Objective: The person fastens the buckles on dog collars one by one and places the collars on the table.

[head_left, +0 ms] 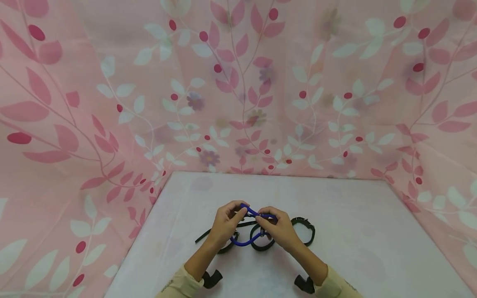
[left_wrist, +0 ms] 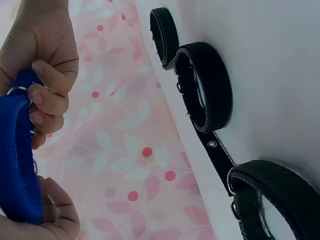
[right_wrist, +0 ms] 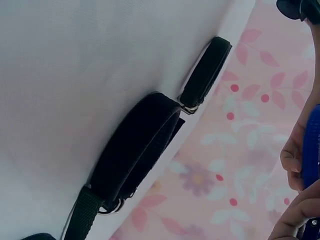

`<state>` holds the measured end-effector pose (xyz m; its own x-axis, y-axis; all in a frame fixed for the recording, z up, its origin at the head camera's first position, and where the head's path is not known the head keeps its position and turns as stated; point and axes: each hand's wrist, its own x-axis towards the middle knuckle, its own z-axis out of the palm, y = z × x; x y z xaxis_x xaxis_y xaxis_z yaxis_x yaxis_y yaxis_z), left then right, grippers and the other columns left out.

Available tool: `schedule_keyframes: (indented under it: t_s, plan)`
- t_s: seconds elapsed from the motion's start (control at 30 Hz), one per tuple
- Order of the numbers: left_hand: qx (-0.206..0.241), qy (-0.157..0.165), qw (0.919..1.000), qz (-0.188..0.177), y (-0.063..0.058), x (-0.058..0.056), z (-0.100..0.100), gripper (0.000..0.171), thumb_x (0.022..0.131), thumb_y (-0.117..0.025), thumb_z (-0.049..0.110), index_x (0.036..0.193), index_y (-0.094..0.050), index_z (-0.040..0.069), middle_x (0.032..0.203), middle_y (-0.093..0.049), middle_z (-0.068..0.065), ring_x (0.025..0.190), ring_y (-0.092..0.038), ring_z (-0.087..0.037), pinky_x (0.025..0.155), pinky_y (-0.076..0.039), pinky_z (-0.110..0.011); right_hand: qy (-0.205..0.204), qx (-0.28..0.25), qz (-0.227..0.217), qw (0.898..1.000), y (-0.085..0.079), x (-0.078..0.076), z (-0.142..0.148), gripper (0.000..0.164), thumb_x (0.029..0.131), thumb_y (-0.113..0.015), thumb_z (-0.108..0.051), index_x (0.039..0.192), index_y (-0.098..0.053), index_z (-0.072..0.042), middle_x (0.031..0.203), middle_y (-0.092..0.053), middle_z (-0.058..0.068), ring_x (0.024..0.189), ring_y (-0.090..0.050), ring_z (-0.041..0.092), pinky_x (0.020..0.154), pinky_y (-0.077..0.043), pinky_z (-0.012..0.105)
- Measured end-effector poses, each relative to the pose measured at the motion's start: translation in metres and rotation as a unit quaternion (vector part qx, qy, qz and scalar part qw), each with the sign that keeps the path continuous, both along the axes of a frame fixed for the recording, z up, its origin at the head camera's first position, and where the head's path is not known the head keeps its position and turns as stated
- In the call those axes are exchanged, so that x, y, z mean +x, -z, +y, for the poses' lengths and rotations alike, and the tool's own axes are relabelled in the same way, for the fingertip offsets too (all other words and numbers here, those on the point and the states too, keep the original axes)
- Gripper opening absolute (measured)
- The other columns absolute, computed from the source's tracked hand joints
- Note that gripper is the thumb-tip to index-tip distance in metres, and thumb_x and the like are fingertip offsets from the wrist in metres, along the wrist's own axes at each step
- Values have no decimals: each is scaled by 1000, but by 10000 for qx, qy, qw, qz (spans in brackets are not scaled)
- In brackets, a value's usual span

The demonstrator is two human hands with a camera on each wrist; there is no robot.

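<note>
Both hands hold a blue dog collar (head_left: 244, 243) above the white table, its band bent into a loop. My left hand (head_left: 225, 223) pinches one part of it between thumb and fingers. On the other side, my right hand (head_left: 280, 229) grips the band near a metal ring and buckle hardware. In the left wrist view, the blue band (left_wrist: 15, 155) spans between the two hands, and the fingers of the right hand (left_wrist: 47, 85) curl around its upper end. Much of the collar is cut off in the right wrist view.
Behind the hands lie dark collars: a black one (head_left: 262, 249) in the middle, another (head_left: 313, 236) at right, and a dark green one (left_wrist: 280, 187). A black strap (head_left: 203, 236) extends left. Pink floral cloth (head_left: 242, 103) surrounds the white table (head_left: 354, 248).
</note>
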<state>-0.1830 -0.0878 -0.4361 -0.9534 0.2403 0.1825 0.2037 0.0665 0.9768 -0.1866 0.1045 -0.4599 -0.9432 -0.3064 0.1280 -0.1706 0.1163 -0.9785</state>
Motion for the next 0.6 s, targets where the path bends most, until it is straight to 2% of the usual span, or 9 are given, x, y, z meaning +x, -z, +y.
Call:
schedule_keyframes:
  t_s: [0.1,0.23,0.33,0.43,0.5,0.6]
  plan:
    - [54,4,10000,-4,0,0,0,17,93,-54,13,107,-61,5,99,-62,-14,87,-61,-19,83,-52,-43,117,99,-102,9998,8,-4,0,18,87,-65,-21,99,-60,-8,79,-62,15,53,-53,11,44,-47,26]
    - [228,73,9997,-89,2,-2,-1,18,93,-53,11,107,-60,2,99,-60,-17,79,-61,-16,78,-53,-44,70,83,20,9999,11,-5,0,22,86,-65,-23,101,-60,-8,87,-66,15,65,-59,13,54,-50,26]
    - [319,87,9994,-127,2,0,-1,18,94,-52,10,108,-60,2,100,-60,-17,76,-62,-26,75,-55,-41,84,6,198,9998,12,-5,1,25,87,-65,-23,106,-60,-9,92,-65,13,75,-62,16,63,-53,27]
    - [268,-42,9996,-10,-1,3,0,18,94,-52,11,107,-61,3,101,-60,-15,80,-60,-37,75,-55,-40,203,-39,467,9987,12,-6,1,27,86,-65,-22,111,-60,-12,97,-62,10,83,-62,19,68,-54,28]
    - [208,-123,9996,123,-4,4,0,18,94,-53,12,107,-61,4,102,-60,-13,84,-60,-39,77,-54,-41,314,-26,643,9974,11,-7,1,27,86,-65,-22,111,-60,-15,99,-61,8,86,-62,18,68,-54,28]
    - [169,-180,9993,298,-7,6,2,18,93,-53,12,107,-61,3,102,-60,-14,89,-60,-35,77,-54,-42,403,15,844,9956,10,-8,1,28,85,-66,-22,112,-59,-16,100,-62,6,88,-61,17,67,-53,27]
